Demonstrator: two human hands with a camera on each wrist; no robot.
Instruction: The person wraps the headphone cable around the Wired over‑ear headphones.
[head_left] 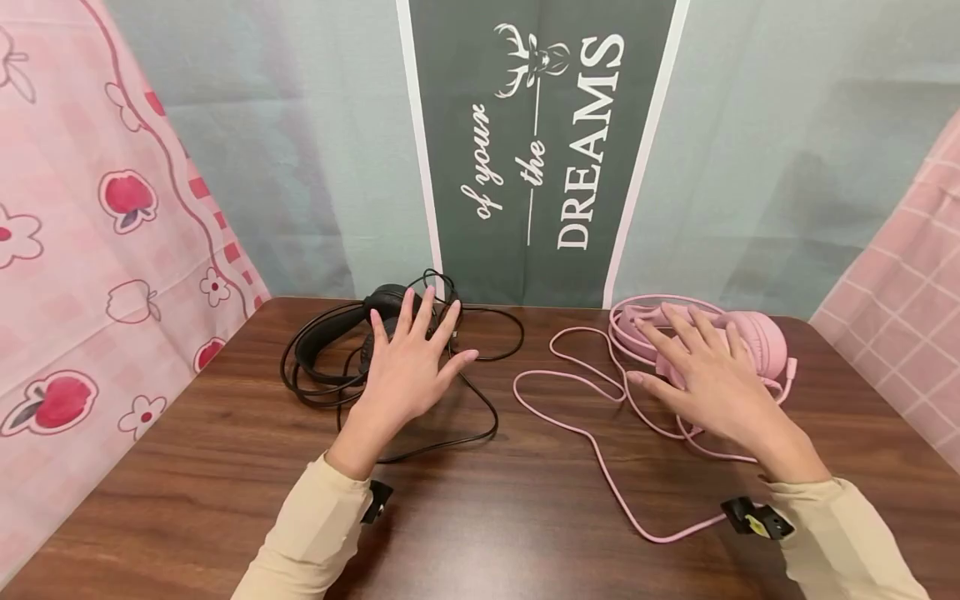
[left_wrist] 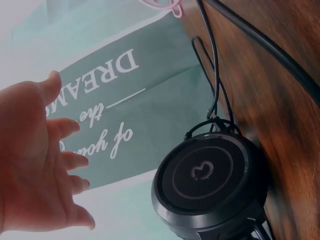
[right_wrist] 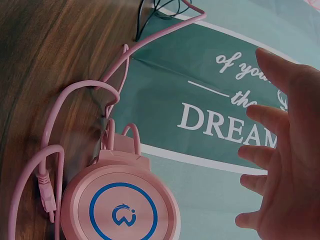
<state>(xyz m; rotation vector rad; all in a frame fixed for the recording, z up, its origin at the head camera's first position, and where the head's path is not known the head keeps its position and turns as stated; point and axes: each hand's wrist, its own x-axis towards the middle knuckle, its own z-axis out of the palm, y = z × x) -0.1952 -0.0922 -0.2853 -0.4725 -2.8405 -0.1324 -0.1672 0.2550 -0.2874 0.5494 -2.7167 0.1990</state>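
Observation:
Fingers spread, my left hand [head_left: 408, 367] is held over the black headphones [head_left: 322, 342] at the left of the table. In the left wrist view, a round black ear cup [left_wrist: 205, 175] lies below the hand [left_wrist: 40, 165], with a gap between them. My right hand [head_left: 708, 379], also spread, is over the pink headphones [head_left: 765, 342] on the right. The right wrist view shows their pink ear cup [right_wrist: 122, 212] with a blue ring, apart from the hand [right_wrist: 295, 150]. Both hands hold nothing.
A black cable [head_left: 480, 429] loops beside the black headphones. The pink cable [head_left: 600, 454] winds over the middle of the brown wooden table [head_left: 480, 533], towards its front. Behind hangs a grey-green cloth [head_left: 300, 167] with lettering; pink patterned cloths [head_left: 75, 292] flank the table.

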